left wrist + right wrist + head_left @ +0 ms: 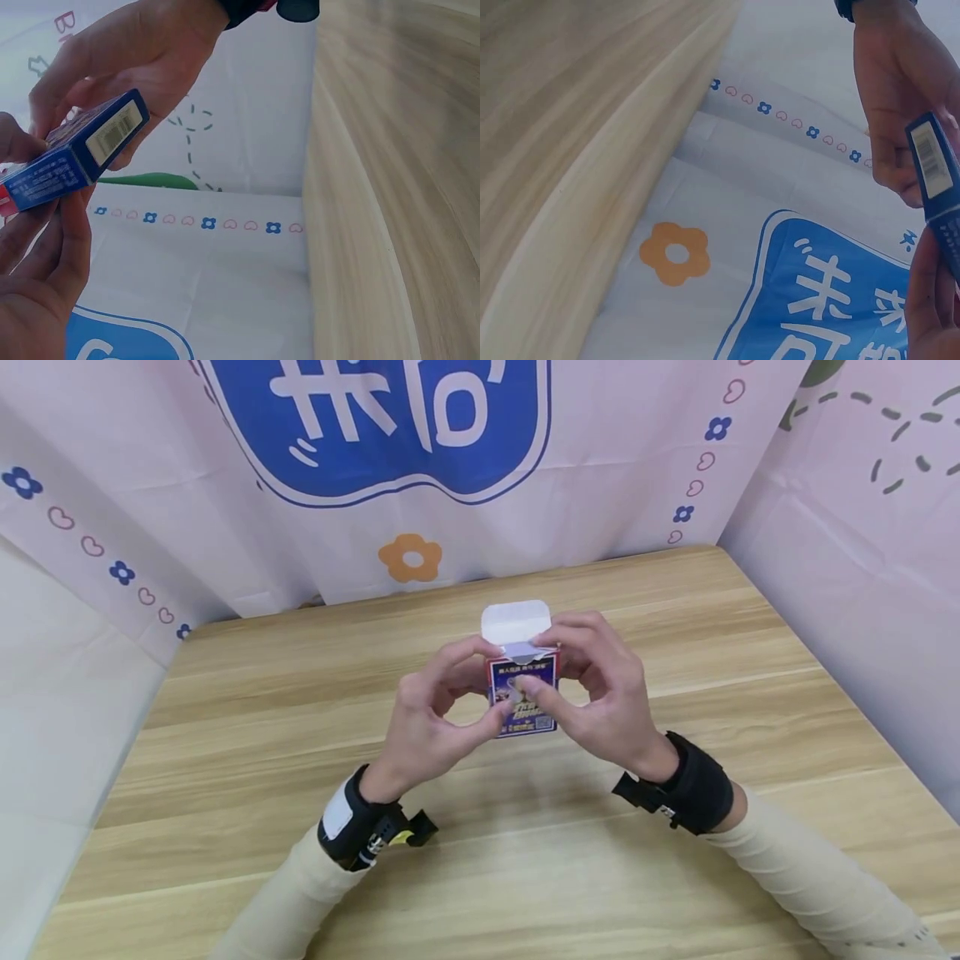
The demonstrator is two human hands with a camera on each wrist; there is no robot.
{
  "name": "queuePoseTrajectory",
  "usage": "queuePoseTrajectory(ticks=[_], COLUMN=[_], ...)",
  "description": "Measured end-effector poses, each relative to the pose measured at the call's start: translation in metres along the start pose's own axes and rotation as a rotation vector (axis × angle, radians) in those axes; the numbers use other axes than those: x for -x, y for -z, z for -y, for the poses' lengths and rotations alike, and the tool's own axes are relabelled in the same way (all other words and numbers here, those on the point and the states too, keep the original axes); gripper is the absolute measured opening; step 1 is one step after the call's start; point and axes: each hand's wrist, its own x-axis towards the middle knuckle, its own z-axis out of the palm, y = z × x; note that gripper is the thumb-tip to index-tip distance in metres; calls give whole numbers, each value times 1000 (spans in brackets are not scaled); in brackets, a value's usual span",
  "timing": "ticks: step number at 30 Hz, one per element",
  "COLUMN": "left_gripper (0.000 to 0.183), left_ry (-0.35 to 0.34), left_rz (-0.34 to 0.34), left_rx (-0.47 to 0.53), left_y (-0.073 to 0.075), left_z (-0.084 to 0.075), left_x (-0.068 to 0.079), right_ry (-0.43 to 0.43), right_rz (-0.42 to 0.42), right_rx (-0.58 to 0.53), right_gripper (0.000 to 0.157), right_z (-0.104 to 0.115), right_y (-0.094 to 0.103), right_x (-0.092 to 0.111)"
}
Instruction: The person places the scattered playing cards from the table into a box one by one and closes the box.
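Both hands hold a small blue and red printed card box above the table. Its white top flap stands up, away from the body. My left hand grips the box's left side, thumb on the printed face and fingers behind. On the right side, my right hand has its thumb pressed on the same face and its index finger at the flap's base. A barcode panel shows on the box's end in the left wrist view. What lies inside the box is hidden.
Beneath the hands spreads a wood-grain table. A white cloth printed with hearts, flowers and a blue sign hangs behind it, with more cloth at both sides. Each wrist wears a black strap with a camera mount.
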Motion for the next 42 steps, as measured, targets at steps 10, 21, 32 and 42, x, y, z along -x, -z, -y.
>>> queuePoseTrajectory(ticks=[10,21,32,42], left_gripper=[52,36,47,48], left_ry=[181,-79,-263,-358], left_rz=[-3,-45,102,132], left_rx=[133,-382,-749,-852], left_y=[9,1,-3,-2], left_z=[22,21,17,20], left_x=[12,10,11,13], right_ry=[126,-259,-489,-540], right_rz=[26,-54,-14,-2], right_rx=[181,-29,-88,-159], right_gripper=[57,20,14,12], right_z=[-10,14,1,-6], right_y=[2,2,20,22], right_x=[3,-5,-3,0])
